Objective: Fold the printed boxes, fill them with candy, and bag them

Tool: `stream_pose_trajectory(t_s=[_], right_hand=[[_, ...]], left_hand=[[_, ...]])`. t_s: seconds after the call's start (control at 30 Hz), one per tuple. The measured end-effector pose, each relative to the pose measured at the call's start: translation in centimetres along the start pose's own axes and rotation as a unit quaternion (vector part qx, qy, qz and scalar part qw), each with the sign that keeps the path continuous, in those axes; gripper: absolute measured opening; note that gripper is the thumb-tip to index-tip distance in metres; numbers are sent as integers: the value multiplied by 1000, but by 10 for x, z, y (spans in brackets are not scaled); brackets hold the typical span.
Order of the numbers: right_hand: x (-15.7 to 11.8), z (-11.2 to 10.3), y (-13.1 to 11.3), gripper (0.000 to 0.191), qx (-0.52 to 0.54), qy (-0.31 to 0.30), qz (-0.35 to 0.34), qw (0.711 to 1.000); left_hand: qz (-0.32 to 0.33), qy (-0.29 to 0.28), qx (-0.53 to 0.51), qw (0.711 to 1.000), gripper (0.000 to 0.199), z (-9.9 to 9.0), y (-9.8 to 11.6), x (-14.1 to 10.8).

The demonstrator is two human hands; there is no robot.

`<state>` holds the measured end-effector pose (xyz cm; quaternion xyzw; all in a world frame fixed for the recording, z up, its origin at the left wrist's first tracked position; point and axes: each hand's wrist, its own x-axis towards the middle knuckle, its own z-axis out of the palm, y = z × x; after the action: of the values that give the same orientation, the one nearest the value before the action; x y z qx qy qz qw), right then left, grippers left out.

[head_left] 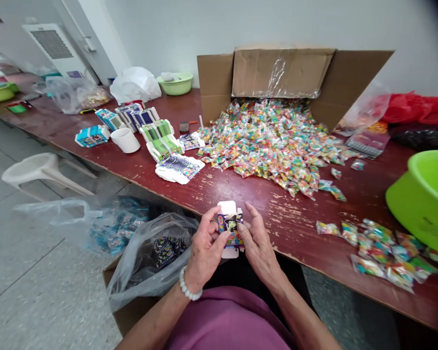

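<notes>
Holding a small printed carton (230, 227) at the near edge of the table (237, 192) are 2 bare hands. The left hand (209, 245) pinches its left side between thumb and fingers; the right hand (257, 243) grips its right side, thumb on the front, index finger extended. Toward the back edge, a cardboard box (284, 73) with spread flaps spills a broad heap of clear packets (270, 141) of multicoloured pieces over the table. At the right end stands a bright green basin (416, 199), its contents hidden, with more packets (397, 250) beside it. A paler green basin (177, 86) near the back edge holds something whitish. Below the near edge, to the person's left, a clear plastic bag (131, 282) lines a box (136, 311) and contains dark patterned packs (168, 250); beside it, another clear bag (82, 214) contains blue packs. The carton's front is dark purple with a green cartoon figure and multicoloured print low down; white flaps stick out at top and bottom.
</notes>
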<state>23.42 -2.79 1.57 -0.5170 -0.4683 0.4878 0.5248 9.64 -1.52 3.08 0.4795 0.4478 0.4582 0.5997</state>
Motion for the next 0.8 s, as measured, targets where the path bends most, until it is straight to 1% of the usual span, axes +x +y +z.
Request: stream_pose_trajectory(t_s=[0.1, 0.17, 0.3, 0.43, 0.53, 0.6, 0.67, 0.73, 0.77, 0.8], right_hand=[[-1, 1, -1, 49, 45, 24, -14, 999], [-1, 1, -1, 39, 85, 25, -14, 996], [3, -3, -4, 33, 173, 19, 48, 984], [10, -10, -5, 29, 163, 34, 78, 983], [15, -12, -5, 29, 160, 26, 89, 983], [16, -13, -5, 33, 161, 20, 84, 983], [17, -16, -4, 38, 150, -10, 78, 985], [16, -18, -3, 31, 126, -54, 71, 988], [16, -20, -3, 25, 110, -66, 60, 990], [16, -21, -2, 20, 91, -65, 41, 993]], left_hand=[[-16, -19, -34, 999, 61, -3, 0, 3], [-33, -43, -69, 996, 59, -6, 1, 5], [-71, -102, -110, 986, 49, -9, 1, 5], [-79, -134, -93, 983, 35, -13, -4, 4], [-42, -122, -8, 992, 23, -17, -6, 8], [-5, -111, 69, 991, 22, -20, -5, 11], [20, -110, 120, 986, 22, -21, -3, 14], [34, -110, 117, 986, 20, -21, -2, 14], [33, -105, 90, 990, 18, -20, -1, 14], [24, -95, 49, 994, 18, -19, -1, 14]])
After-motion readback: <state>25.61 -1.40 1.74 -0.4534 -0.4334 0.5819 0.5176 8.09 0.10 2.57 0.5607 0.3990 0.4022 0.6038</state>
